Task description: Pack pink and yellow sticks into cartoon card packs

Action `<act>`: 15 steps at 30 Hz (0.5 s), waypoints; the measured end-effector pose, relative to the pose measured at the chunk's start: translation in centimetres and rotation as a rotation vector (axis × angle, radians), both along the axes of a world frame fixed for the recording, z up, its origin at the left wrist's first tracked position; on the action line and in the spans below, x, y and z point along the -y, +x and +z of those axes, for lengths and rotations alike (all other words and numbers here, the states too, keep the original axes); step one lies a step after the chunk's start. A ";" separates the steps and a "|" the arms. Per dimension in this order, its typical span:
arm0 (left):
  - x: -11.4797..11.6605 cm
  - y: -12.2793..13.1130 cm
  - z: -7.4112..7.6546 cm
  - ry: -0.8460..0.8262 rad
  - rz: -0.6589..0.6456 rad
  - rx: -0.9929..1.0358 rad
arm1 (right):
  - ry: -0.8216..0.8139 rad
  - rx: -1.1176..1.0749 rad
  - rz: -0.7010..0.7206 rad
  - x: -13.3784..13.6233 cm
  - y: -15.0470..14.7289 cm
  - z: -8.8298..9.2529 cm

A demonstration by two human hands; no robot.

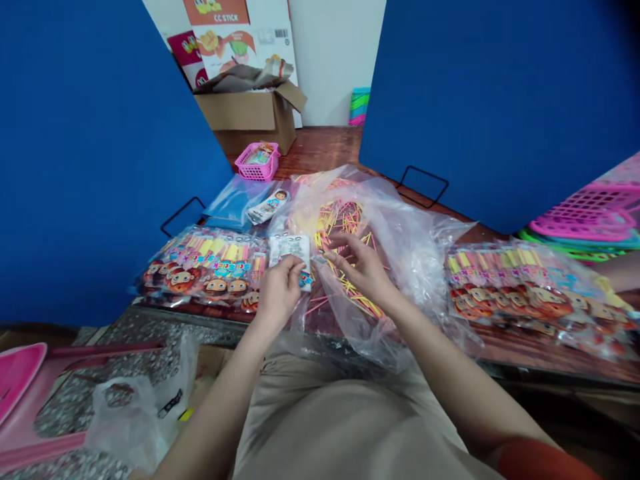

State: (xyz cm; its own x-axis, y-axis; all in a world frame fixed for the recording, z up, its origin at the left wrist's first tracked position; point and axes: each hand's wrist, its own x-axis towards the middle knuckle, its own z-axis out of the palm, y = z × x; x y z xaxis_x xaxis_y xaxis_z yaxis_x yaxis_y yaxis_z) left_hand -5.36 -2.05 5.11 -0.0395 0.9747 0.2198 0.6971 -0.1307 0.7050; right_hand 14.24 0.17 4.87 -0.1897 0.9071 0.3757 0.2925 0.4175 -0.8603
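My left hand (281, 288) is closed on a small clear printed packet (290, 251), held upright above the table's near edge. Just to its right, my right hand (361, 265) has its fingers curled and pinched on thin yellow and pink sticks (345, 223), at the mouth of a big clear plastic bag (400, 247) full of them. The two hands almost touch at the packet's right edge. To the left lies a row of filled packets with monkey faces (205, 267); a similar heap (530, 293) lies to the right.
Blue panels (90, 167) wall both sides. A pink basket (257, 162) and an open cardboard box (250, 113) sit at the back. Stacked coloured baskets (585, 223) are far right. A crumpled plastic bag (135, 400) and a pink stool (20, 373) are low left.
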 end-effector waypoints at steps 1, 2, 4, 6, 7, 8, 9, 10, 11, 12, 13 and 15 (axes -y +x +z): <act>0.4 0.5 -0.1 -0.021 -0.050 0.144 | 0.005 -0.009 0.023 0.2 -0.2 0.4; 0.8 1.0 -0.3 -0.040 -0.084 0.286 | 0.007 -0.012 0.041 0.4 -0.4 0.8; 1.2 2.1 -0.8 -0.069 -0.097 0.504 | 0.003 -0.010 0.075 0.8 -0.6 1.2; 1.4 3.2 -1.3 -0.071 -0.088 0.562 | -0.012 -0.004 0.093 1.0 -0.5 1.3; 1.5 3.7 -1.6 -0.058 -0.088 0.537 | -0.031 -0.002 0.090 1.0 -0.5 1.2; 1.5 4.1 -1.8 -0.038 -0.090 0.492 | -0.059 -0.009 0.083 1.0 -0.3 1.1; 1.6 4.5 -2.0 -0.020 -0.094 0.438 | -0.096 -0.025 0.078 1.0 -0.1 0.9; 1.7 4.8 -2.2 -0.005 -0.102 0.393 | -0.140 -0.048 0.076 0.9 0.3 0.6; 1.7 5.0 -2.4 0.000 -0.114 0.366 | -0.187 -0.072 0.074 0.8 0.9 0.3; 1.6 5.0 -2.6 -0.004 -0.126 0.361 | -0.227 -0.083 0.066 0.8 1.6 -0.1; 1.6 5.0 -2.8 -0.013 -0.139 0.374 | -0.255 -0.063 0.046 0.8 2.4 -0.4; 1.4 4.8 -3.3 -0.031 -0.140 0.431 | -0.266 0.109 0.002 0.9 4.4 -1.2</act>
State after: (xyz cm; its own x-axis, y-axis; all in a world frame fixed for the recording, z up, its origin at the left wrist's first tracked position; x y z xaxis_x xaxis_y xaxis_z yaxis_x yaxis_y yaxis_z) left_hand -0.55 -3.42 1.85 0.0121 0.9831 0.1829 0.3160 -0.1773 0.9321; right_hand 18.63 -0.75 3.70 -0.2177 0.9707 0.1019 0.3889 0.1820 -0.9031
